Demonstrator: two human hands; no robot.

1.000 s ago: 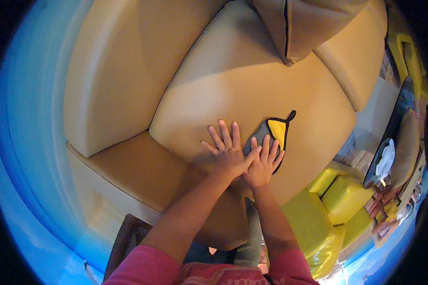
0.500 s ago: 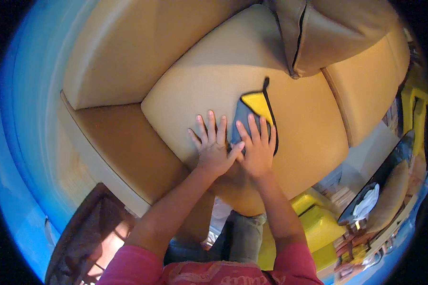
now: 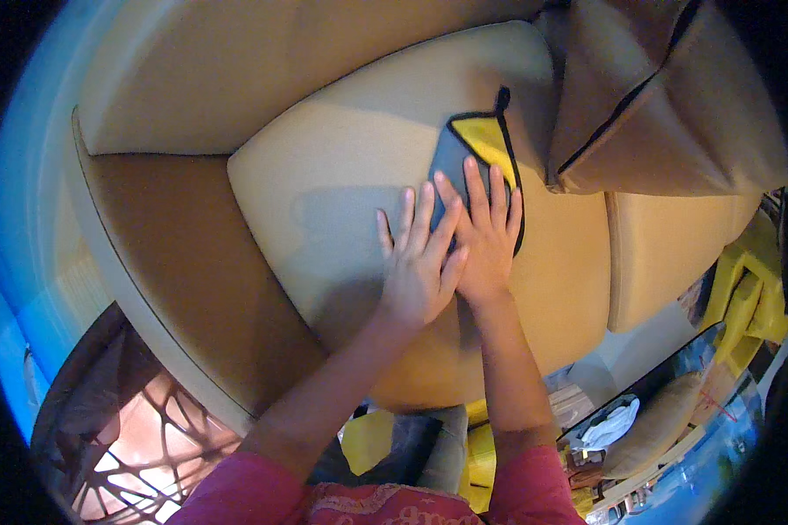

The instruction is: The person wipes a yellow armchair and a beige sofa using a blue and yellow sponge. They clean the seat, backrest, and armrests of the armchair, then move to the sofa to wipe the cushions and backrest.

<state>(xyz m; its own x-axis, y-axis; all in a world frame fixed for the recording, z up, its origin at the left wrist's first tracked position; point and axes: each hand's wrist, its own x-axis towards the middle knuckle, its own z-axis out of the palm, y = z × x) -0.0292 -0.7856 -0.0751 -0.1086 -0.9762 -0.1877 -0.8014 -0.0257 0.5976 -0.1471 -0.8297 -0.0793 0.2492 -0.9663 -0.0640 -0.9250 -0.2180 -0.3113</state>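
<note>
1. Two bare hands are seen near the centre of the frame, laid flat side by side on a tan seat cushion [image 3: 341, 175] of a sofa.
2. The left hand [image 3: 418, 262] is spread open, palm down, fingers extended toward the upper right; it is pressed on the cushion, with its fingertips at the lower edge of a cleaning cloth.
3. The right hand [image 3: 486, 236] is likewise open and flat, palm down, fingers spread; it is laid directly on the cloth. Nothing is gripped by either hand.
4. The two hands are touching along their inner edges, the left partly overlapping the right.
5. The grey and yellow cleaning cloth [image 3: 477, 144], edged in black with a small loop at its top, is found right of centre in the upper half of the frame, flat on the seat cushion, its lower part covered by the right hand.
6. A tan back cushion with dark piping [image 3: 674, 105] is noted at the upper right, just beside the cloth.
7. A second seat cushion [image 3: 665, 254] is recorded at the right, next to the first.
8. The sofa armrest [image 3: 193, 262] is seen at the left of the frame.
9. Pink sleeves [image 3: 324, 499] are visible at the lower edge.
10. Yellow furniture [image 3: 749, 297] is noted at the right rim; its kind cannot be told.
</note>
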